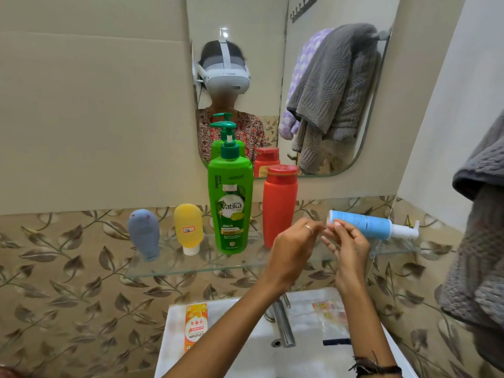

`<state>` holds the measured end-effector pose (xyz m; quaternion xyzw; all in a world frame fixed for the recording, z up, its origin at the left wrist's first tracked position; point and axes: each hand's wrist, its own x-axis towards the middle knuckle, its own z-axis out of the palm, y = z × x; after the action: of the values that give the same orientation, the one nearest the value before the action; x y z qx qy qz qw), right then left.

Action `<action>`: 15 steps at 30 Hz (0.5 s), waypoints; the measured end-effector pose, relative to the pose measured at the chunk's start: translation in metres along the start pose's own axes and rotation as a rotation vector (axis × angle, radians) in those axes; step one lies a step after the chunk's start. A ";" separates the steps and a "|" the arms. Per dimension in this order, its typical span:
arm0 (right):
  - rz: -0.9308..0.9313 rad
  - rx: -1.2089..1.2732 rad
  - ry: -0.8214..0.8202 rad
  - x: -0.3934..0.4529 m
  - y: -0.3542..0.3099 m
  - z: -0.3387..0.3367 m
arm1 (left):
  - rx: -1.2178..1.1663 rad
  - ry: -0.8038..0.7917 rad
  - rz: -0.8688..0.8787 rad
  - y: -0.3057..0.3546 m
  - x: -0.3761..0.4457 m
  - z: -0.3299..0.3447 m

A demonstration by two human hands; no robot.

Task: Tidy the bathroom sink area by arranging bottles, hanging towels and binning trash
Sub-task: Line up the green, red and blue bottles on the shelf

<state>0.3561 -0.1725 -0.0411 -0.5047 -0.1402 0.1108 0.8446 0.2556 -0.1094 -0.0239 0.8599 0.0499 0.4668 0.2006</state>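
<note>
step: lining up bottles on the shelf (pixel 191 264)
right hand (pixel 350 248): pinching the blue bottle (pixel 365 223), lying sideways
left hand (pixel 293 248): loose, empty
next: I'd stand it upright

Both hands hover over the right half of the glass shelf (pixel 218 268), the left hand (pixel 293 255) and the right hand (pixel 349 249) close together, a narrow gap between them. Just behind the left hand stands the red bottle (pixel 279 205), with the green pump bottle (pixel 231 203) beside it, closing the way leftward along the shelf. The blue bottle (pixel 365 223) lies across the shelf behind the right fingers. Right of the right hand, a grey towel (pixel 480 241) hangs. Below the wrists the tap (pixel 282 326) rises; bare shelf front lies below the left hand.
</note>
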 end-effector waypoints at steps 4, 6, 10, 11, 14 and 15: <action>0.083 0.093 0.245 0.010 -0.004 -0.008 | -0.001 -0.254 -0.099 0.005 0.041 0.031; 0.114 0.032 0.249 0.015 -0.002 -0.013 | 0.068 -0.414 -0.080 0.005 0.061 0.045; 0.162 0.002 0.219 0.023 -0.001 -0.021 | 0.211 -0.714 -0.028 -0.002 0.087 0.075; 0.169 -0.004 0.214 0.024 -0.001 -0.023 | 0.258 -0.754 -0.012 -0.004 0.092 0.081; 0.182 -0.053 0.201 0.028 -0.002 -0.027 | 0.377 -0.806 0.026 -0.009 0.102 0.094; 0.185 -0.065 0.196 0.029 -0.002 -0.028 | 0.393 -0.815 0.018 -0.010 0.104 0.097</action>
<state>0.3928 -0.1871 -0.0486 -0.5508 -0.0132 0.1337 0.8237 0.3944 -0.1003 0.0068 0.9957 0.0468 0.0735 0.0329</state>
